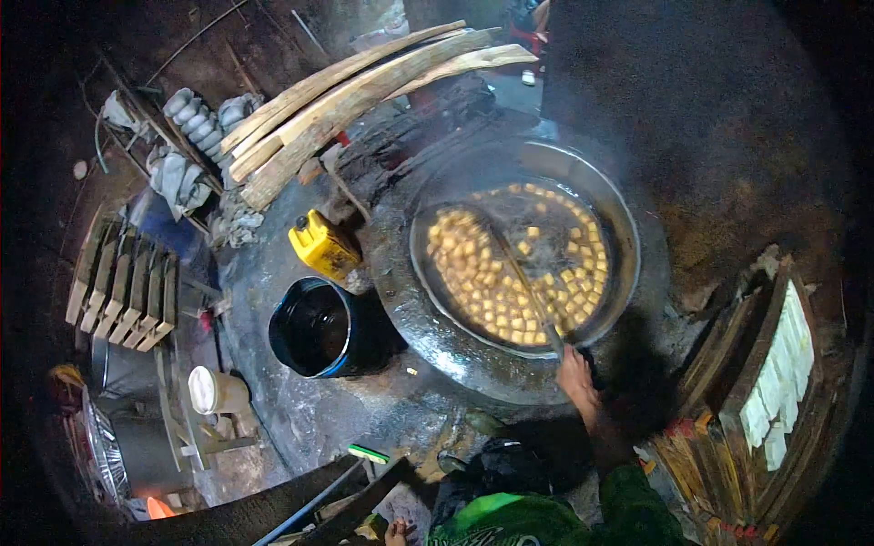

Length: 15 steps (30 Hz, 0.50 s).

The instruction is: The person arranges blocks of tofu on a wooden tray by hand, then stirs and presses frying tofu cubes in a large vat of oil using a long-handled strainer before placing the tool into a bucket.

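Observation:
My right hand [578, 380] is closed around the lower end of a long-handled tool [528, 284]. The tool reaches up and left into a large round pan [628, 232] of dark liquid, where its far end is hidden by steam and food. Many golden cubes [514, 325] float in the pan, crowded at the left and bottom and ringing the right side. At the bottom edge, part of my left hand [396, 534] shows, low and away from the pan; its fingers are too small and cut off to read.
Left of the pan stand a dark open bucket [309, 328] and a yellow jerrycan [325, 246]. Split wood [364, 86] lies behind. A white bucket [218, 391] and wooden frames [123, 282] are at left. White slabs [778, 373] rest on a wooden rack at right.

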Each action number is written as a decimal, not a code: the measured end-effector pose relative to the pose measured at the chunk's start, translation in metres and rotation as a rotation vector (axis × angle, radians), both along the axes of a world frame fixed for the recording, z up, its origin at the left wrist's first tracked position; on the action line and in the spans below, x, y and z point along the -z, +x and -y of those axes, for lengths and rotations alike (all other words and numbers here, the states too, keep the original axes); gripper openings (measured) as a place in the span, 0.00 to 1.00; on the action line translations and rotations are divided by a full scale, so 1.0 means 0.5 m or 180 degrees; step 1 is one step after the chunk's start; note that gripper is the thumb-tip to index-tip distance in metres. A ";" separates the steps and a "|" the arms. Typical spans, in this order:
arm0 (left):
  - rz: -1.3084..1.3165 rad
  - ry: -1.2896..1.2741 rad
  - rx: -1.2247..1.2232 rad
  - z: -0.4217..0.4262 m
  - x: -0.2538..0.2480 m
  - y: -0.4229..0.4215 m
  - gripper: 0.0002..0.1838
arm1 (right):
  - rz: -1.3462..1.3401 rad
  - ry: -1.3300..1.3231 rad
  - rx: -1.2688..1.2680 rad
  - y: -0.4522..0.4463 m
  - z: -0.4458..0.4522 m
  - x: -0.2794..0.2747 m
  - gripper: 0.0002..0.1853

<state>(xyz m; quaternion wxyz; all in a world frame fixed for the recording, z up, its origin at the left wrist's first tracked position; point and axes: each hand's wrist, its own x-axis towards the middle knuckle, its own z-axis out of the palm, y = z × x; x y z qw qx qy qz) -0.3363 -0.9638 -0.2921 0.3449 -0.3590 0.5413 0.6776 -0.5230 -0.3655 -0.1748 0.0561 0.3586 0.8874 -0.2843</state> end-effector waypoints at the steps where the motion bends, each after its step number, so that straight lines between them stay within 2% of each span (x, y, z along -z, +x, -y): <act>1: -0.0029 -0.0160 0.0098 -0.010 0.003 -0.007 0.18 | 0.0209 0.0041 -0.0177 0.033 -0.006 -0.015 0.21; 2: -0.0051 -0.0255 0.0185 -0.018 0.004 -0.013 0.18 | 0.0225 0.0071 -0.0160 0.065 -0.012 -0.020 0.21; 4: -0.0092 -0.0342 0.0273 -0.035 -0.002 -0.027 0.17 | -0.0313 -0.0078 -0.0225 0.133 -0.033 -0.021 0.25; 5: -0.0095 -0.0356 0.0309 -0.041 -0.005 -0.031 0.17 | -0.0661 0.0528 -0.0573 0.171 -0.060 0.036 0.25; 7: -0.0099 -0.0382 0.0323 -0.043 -0.008 -0.029 0.17 | -0.0770 0.0886 -0.0697 0.194 -0.131 0.074 0.22; 12: -0.0010 -0.0304 0.0145 -0.020 0.012 0.008 0.17 | -0.0890 0.1637 -0.0588 0.105 -0.353 0.145 0.18; 15: 0.0128 0.0057 -0.0152 0.014 0.043 0.056 0.17 | -0.0459 0.2049 -0.0299 0.015 -0.393 0.107 0.15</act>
